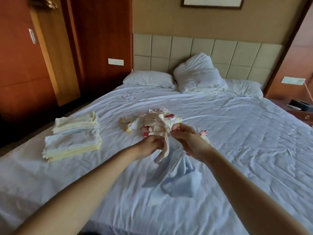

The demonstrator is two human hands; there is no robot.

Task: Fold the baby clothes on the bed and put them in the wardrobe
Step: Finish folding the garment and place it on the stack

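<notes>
Both bare forearms reach forward, converging. The left hand (pixel 150 145) curls its fingers round a cream garment (pixel 164 149); the right hand (pixel 188 139), just beside it, pinches the same garment higher up.

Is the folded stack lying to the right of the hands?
No, the folded stack lies on the bed left of the left hand and right hand, which both hold a garment.

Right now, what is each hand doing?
Left hand: closed, gripping the cream garment.
Right hand: closed, pinching that same cream garment.
</notes>
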